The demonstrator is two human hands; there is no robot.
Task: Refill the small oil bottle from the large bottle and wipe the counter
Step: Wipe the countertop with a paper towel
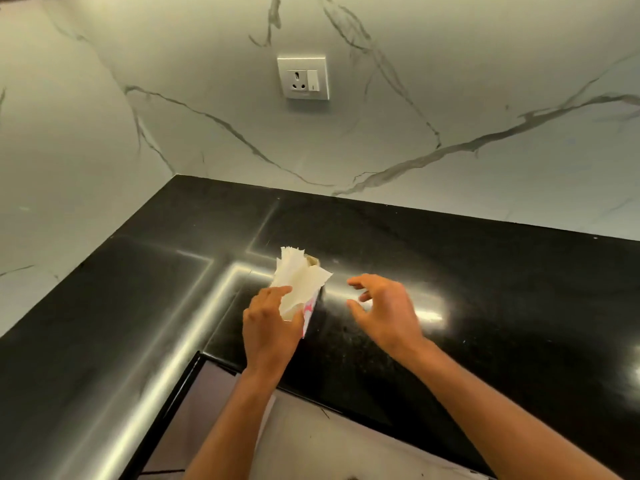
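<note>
Over the black counter (485, 271), near its inner corner, the left hand (268, 327) is gripping a pack of white paper napkins (298, 282), fingers wrapping its lower end while the sheets are fanning upward past the fingertips. A bit of red print is showing on the pack's wrapper at the thumb side. Just to the right, the right hand (384, 310) is hovering with fingers spread and curled, holding nothing, its fingertips pointing toward the napkins but staying apart from them. Beyond both hands, a white wall socket (303, 77) is sitting on the marble-look wall (173, 98). Neither oil bottle is showing anywhere around the hands.
</note>
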